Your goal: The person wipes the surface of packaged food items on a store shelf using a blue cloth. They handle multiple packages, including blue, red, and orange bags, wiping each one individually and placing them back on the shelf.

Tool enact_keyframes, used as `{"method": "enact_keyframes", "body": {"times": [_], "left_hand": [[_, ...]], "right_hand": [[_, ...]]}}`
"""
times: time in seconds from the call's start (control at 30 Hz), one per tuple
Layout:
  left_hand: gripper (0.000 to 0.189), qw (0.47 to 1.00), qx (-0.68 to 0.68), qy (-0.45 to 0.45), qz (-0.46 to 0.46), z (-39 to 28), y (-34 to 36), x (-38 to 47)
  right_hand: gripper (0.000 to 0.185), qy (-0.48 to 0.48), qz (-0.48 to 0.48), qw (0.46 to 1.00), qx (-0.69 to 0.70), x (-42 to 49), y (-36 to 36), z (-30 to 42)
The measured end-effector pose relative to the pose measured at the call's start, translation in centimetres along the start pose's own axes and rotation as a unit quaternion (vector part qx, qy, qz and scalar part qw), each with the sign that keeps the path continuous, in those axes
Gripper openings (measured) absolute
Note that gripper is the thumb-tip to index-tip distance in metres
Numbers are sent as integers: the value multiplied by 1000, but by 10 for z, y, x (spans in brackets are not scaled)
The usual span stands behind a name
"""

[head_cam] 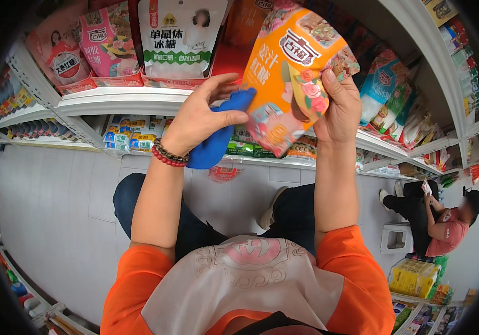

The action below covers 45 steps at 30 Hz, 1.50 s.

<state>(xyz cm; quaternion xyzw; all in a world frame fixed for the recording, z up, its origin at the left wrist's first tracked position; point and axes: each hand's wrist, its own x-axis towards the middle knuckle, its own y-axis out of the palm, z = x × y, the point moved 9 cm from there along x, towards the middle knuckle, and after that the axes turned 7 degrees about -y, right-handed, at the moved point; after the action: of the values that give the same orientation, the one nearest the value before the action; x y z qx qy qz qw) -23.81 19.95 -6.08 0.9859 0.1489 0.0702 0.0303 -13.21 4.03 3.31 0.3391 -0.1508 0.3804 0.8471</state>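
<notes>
My right hand point(342, 100) grips an orange printed food pouch point(270, 71) by its right side, tilted in front of the shelf. In my left hand point(206, 111) is a blue cloth point(218, 136), held between thumb and fingers; its upper end meets the pouch's lower left edge. A white pouch of rock sugar point(180, 63) stands in a red display tray point(174, 82) on the shelf behind. To its left are a pink pouch point(107, 46) and a red-toned pouch point(57, 54).
On the lower shelf lie several bagged packets point(132, 132). Blue and green pouches point(379, 90) stand at the right. A red packet point(224, 173) lies on the floor point(55, 188). At the far right a person point(444, 226) sits near a white stool point(396, 238) and yellow packs point(414, 277).
</notes>
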Motion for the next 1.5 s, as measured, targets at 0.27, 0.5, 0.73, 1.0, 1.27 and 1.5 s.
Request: {"method": "enact_keyframes", "body": {"times": [0.27, 0.5, 0.73, 1.0, 1.27, 1.5], "left_hand": [[78, 954, -207, -119, 182, 17, 42, -19], [52, 966, -221, -89, 102, 9, 39, -21], [48, 981, -190, -32, 20, -2, 22, -17], [43, 991, -133, 7, -10, -15, 22, -20], [43, 994, -75, -61, 46, -8, 26, -21], [41, 994, -93, -44, 42, -9, 27, -21]], "right_hand": [[31, 70, -28, 996, 49, -5, -17, -12], [48, 59, -113, 992, 20, -32, -29, -21], [51, 179, -25, 966, -187, -84, -25, -48], [45, 95, -28, 979, -178, -87, -14, -43], [44, 86, -90, 984, -125, -85, -19, -43], [42, 63, -98, 986, -121, -82, -13, -42]]}}
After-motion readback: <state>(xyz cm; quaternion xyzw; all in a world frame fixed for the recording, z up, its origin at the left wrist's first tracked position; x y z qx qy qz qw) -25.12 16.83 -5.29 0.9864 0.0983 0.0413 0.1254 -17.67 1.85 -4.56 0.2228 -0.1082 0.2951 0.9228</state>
